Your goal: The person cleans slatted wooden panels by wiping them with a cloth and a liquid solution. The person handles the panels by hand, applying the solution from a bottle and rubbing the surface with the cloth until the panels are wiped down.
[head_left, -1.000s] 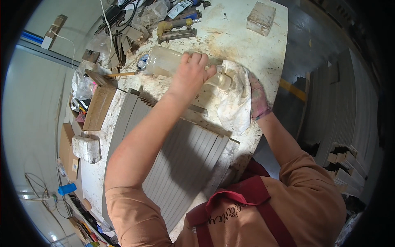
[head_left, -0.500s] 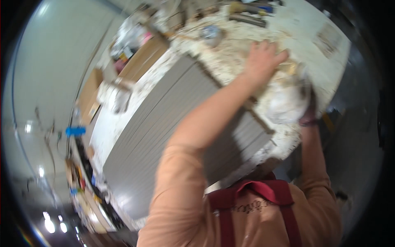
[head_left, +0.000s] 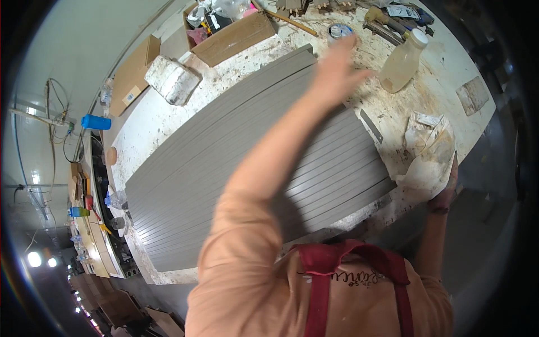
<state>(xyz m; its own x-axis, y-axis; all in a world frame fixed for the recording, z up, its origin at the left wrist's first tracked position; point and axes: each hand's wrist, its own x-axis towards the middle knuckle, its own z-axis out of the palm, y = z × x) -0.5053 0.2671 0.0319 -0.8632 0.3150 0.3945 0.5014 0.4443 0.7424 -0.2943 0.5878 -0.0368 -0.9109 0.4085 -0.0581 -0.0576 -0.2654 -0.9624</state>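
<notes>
A wide block of long, narrow grey strips (head_left: 224, 151), laid side by side, lies on the worktable. My left hand (head_left: 336, 72) is over its far right end, fingers spread and somewhat blurred, with nothing in it. At the table's right edge, my right hand (head_left: 446, 194) grips a crumpled white cloth (head_left: 428, 154) with brown stains. The cloth hides most of its fingers. Beyond the cloth is a clear bottle (head_left: 401, 63) with a white cap and cloudy liquid inside. A round tin (head_left: 339, 31) sits just past my left fingertips.
A cardboard box (head_left: 236, 39) of odds and ends stands at the back, near a white wrapped bundle (head_left: 173, 80). Hammers (head_left: 387, 27) lie at the far right. A flat dark metal piece (head_left: 371, 126) is beside the strips. The white tabletop (head_left: 151, 132) is spattered.
My left hand has moved left, away from the cloth and toward the tin. The cloth remains with my right hand, lower at the right edge. The whole view has shifted and sharpened.
</notes>
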